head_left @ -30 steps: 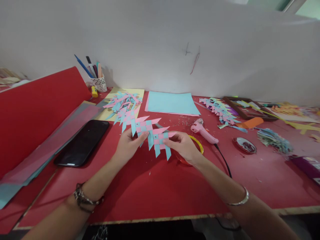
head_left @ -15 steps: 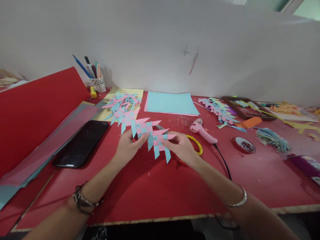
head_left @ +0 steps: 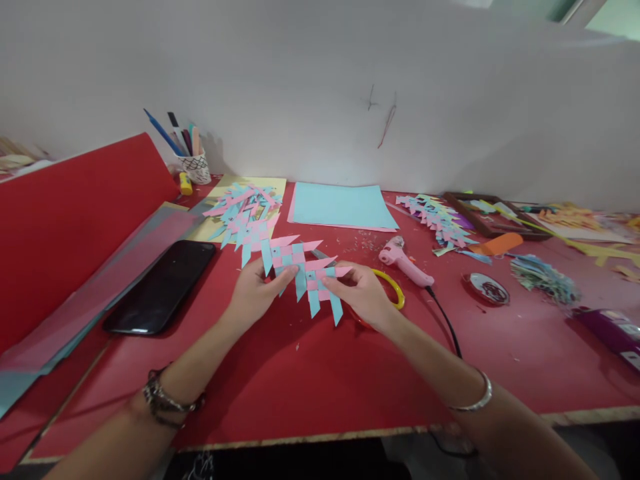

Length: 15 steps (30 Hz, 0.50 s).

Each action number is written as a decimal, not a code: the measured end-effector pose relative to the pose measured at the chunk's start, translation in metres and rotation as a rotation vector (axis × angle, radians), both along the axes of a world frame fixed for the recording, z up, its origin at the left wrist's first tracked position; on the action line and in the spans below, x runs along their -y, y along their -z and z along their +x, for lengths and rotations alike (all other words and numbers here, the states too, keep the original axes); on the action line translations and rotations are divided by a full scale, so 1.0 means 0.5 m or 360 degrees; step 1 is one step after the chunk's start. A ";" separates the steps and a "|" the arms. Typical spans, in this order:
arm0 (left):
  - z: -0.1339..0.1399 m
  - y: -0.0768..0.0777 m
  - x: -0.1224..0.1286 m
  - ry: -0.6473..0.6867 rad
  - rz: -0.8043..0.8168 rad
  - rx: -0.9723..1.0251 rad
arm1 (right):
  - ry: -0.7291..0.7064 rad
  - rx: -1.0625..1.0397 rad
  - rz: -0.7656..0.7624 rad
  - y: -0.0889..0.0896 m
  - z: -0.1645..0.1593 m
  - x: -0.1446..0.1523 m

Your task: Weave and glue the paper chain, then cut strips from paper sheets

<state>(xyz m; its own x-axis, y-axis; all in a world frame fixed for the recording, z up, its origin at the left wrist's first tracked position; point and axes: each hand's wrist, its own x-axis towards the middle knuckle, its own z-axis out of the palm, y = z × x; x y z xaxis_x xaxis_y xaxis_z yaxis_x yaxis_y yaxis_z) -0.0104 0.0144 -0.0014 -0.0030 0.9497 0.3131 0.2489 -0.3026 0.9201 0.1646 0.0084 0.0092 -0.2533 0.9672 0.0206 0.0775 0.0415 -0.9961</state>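
Note:
Between my hands runs a woven paper chain [head_left: 291,257] of pink and light blue strips with pointed ends, several small dark eye-like dots along it. My left hand [head_left: 257,293] pinches its middle, thumb on top, other fingers hidden beneath. At the right end, my right hand [head_left: 365,293] grips the last woven piece between thumb and fingers. The far end of the chain reaches a heap of matching pink and blue paper strips [head_left: 250,202]. Scissors with a yellow handle [head_left: 397,290] lie under and beside my right hand, partly covered by it.
A pink glue gun [head_left: 405,262] with a black cord lies right of the scissors. On the left are a black phone [head_left: 163,287] and a pen cup [head_left: 196,168]. Blue and pink sheets [head_left: 345,205] lie at the back. Another woven chain [head_left: 435,219] and a small dish [head_left: 487,289] are rightward.
Almost nothing differs. Both hands keep their hold on the woven chain, and its lower right tip has shifted very slightly.

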 end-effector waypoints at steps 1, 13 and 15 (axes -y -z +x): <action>0.000 0.000 0.000 0.0012 0.0005 0.0004 | -0.0003 0.0001 0.0002 -0.001 0.000 0.000; 0.000 -0.002 0.000 0.0053 -0.0059 0.0020 | -0.0066 -0.0006 -0.0001 0.000 0.003 0.000; 0.001 -0.003 0.001 0.0048 -0.0069 0.0025 | -0.0050 -0.0001 -0.0011 -0.002 0.002 0.000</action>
<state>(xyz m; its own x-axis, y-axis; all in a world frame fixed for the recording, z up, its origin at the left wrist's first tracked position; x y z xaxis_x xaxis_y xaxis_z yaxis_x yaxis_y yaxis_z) -0.0099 0.0139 0.0003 0.0214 0.9621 0.2718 0.2257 -0.2695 0.9362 0.1654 0.0083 0.0102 -0.2837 0.9588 0.0143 0.0758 0.0373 -0.9964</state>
